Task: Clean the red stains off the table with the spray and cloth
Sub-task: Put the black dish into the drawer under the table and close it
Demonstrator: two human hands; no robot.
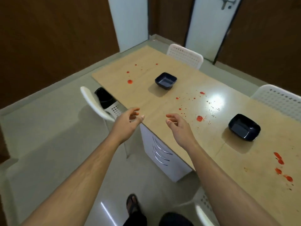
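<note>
A long light-wood table (162, 101) carries red stains in three patches: small drops at the far end (129, 81), a scatter in the middle (199, 118), and larger smears near the right edge (279, 161). My left hand (128, 121) hangs at the table's near edge, fingers loosely curled, holding nothing. My right hand (177, 125) hovers over the table just left of the middle stains, also loose and empty. No spray bottle or cloth is in view.
Two dark square bowls stand on the table, one at the far end (165, 80) and one at the right (244, 128). White chairs stand around it (96, 103) (185, 55) (280, 100). A white drawer unit (161, 154) sits under the table. My feet are on the pale floor below.
</note>
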